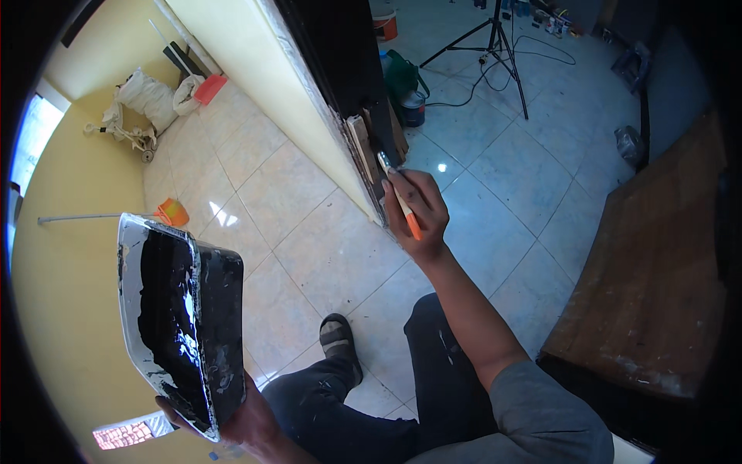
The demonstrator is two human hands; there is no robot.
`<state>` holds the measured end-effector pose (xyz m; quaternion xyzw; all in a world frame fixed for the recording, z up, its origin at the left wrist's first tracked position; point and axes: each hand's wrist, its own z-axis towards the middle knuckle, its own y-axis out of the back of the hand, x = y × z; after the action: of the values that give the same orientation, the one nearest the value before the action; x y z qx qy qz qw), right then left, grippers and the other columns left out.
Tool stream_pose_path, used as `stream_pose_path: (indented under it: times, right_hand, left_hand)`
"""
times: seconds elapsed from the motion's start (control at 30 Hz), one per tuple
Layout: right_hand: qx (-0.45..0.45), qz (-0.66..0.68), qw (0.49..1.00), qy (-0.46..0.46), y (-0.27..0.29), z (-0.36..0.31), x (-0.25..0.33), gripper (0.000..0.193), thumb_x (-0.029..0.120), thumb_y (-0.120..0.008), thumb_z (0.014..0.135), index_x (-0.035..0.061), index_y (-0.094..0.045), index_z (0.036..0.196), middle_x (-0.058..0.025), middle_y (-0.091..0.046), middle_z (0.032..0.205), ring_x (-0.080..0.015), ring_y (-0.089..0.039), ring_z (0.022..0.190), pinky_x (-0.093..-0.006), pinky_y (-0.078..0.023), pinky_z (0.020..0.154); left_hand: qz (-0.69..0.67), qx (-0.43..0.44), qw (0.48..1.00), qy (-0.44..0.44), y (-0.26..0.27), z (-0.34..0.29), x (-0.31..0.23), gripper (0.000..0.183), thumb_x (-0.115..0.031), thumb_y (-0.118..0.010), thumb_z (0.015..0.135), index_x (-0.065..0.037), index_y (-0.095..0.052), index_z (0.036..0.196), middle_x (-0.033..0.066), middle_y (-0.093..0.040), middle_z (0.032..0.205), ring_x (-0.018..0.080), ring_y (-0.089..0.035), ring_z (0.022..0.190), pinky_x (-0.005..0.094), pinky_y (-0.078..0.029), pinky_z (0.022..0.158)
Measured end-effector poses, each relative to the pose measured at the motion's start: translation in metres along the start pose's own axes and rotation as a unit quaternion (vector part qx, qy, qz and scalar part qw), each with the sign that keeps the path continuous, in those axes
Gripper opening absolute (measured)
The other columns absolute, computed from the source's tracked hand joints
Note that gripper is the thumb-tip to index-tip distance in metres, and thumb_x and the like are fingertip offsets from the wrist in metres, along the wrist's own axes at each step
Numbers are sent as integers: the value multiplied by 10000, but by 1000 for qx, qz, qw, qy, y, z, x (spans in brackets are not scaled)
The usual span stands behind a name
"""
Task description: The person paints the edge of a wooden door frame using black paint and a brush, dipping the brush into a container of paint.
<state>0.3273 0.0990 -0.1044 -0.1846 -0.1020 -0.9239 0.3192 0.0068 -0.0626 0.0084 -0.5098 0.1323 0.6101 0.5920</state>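
Tiled floor [301, 224] spreads beneath a left hand [251, 417] gripping a paint tub [220, 332], right hand [420, 213] grasping a brush [414, 224]

Container [220, 301] at left, brush [406, 205] at right, by the door frame [328, 54].
The left hand [251, 417] holds the container, with paint [166, 286] in it; the right hand [423, 210] holds the brush. Farther behind, on the floor [309, 224], a tripod [495, 31] stands right of the frame and a sack [147, 97] left. A wooden board [649, 286] is at far right.

The right hand [417, 210] pinches, its forearm [475, 313] stretched forward; the left hand [249, 417] grips closer in.
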Motion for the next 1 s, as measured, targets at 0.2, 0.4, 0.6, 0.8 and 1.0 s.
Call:
stream_pose_path:
  times: [0.2, 0.4, 0.6, 0.8, 1.0]
  right_hand:
    - [21, -58, 997, 57, -16, 28, 5, 405, -74, -796, 837, -37, -705, 1231, -147, -655, 1064, -330, -663, 951, -374, -556, 775]
    - [1, -63, 998, 17, -21, 30, 23, 368, -93, -788, 846, -64, -710, 1205, -165, -641, 1027, -309, -649, 868, -367, -537, 710]
    - [18, -112, 993, 26, -27, 29, 17, 349, -88, -777, 862, -65, -709, 1203, -160, -642, 1030, -291, -640, 866, -354, -528, 700]
    - [-23, -92, 995, 27, -31, 45, 28, 320, -57, -781, 871, -53, -701, 1181, -157, -626, 983, -300, -631, 833, -378, -532, 689]
    - [27, -122, 992, -31, -30, 29, 26, 278, -80, -741, 894, -70, -702, 1169, -168, -627, 980, -293, -629, 812, -372, -515, 672]
  left_hand:
    - [85, -62, 994, -41, 23, 4, -1, 597, -289, -671, 1055, -61, -454, 1562, 86, -459, 1612, 294, -476, 1463, 518, -399, 1253]
    - [233, -87, 966, -71, 16, 5, -3, 678, -300, -697, 1039, -60, -389, 1594, 80, -397, 1642, 280, -449, 1475, 491, -402, 1261]
    - [500, -39, 854, -135, 24, 4, -1, 845, -346, -791, 964, -62, -323, 1609, 134, -393, 1610, 284, -422, 1492, 493, -398, 1264]
    - [241, -86, 965, -62, 26, 8, -2, 992, -403, -873, 871, -76, -300, 1612, 158, -408, 1584, 323, -438, 1476, 504, -401, 1260]
    - [357, -93, 926, -82, 21, 6, 2, 962, -445, -832, 900, -70, -299, 1607, 156, -405, 1590, 315, -438, 1480, 538, -386, 1260]
